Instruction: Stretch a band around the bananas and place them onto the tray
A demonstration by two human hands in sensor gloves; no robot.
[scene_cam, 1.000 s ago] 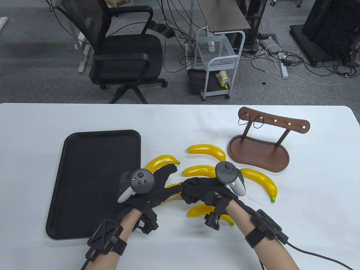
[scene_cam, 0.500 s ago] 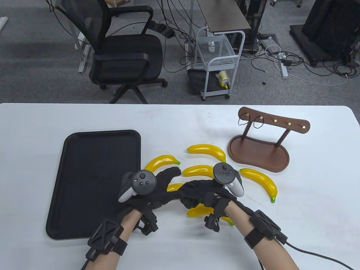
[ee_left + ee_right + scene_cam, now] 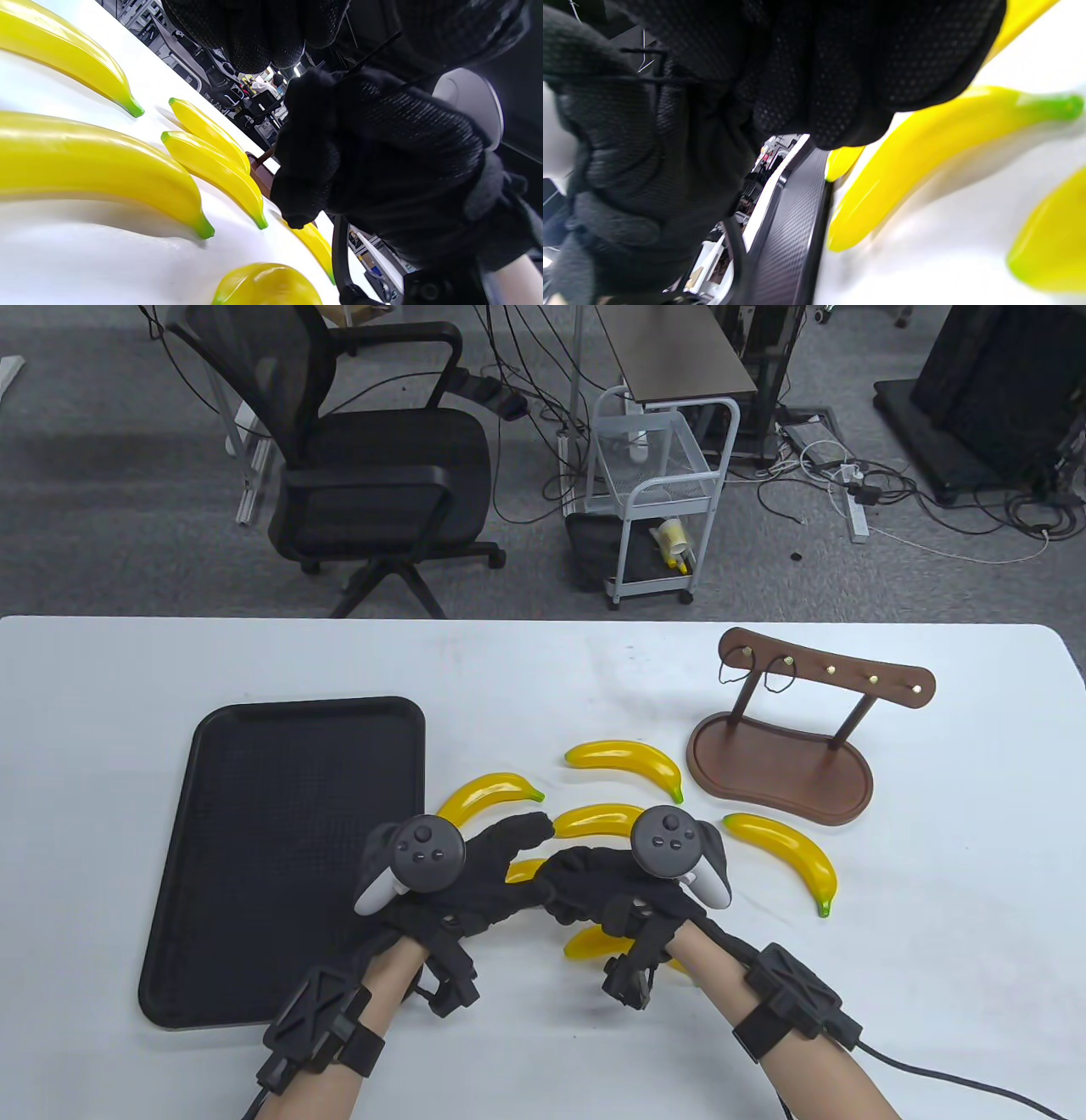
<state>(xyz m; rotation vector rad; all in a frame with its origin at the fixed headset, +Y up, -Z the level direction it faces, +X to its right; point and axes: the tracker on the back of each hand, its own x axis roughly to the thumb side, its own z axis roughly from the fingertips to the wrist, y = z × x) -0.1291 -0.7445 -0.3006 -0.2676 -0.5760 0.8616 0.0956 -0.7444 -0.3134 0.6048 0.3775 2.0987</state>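
Several yellow bananas lie on the white table between the black tray point(image 3: 280, 814) and a wooden stand; one banana point(image 3: 598, 819) lies just beyond my hands, another point(image 3: 590, 942) partly under my right wrist. My left hand point(image 3: 501, 865) and right hand point(image 3: 585, 886) meet just above the table, fingertips together. A thin black band point(image 3: 373, 53) runs taut between the gloves, and the band point(image 3: 642, 51) also crosses the left glove in the right wrist view. Both hands pinch it. No banana is held. The tray holds nothing.
The wooden stand point(image 3: 780, 763) at the right carries more bands point(image 3: 776, 678) looped on its brass pegs. Loose bananas point(image 3: 789, 857) point(image 3: 628, 755) point(image 3: 490, 796) lie around my hands. An office chair and a cart stand beyond the far table edge.
My right hand has shifted a little left, closer against the left hand. The left index finger has reached slightly further right. The bananas have not moved.
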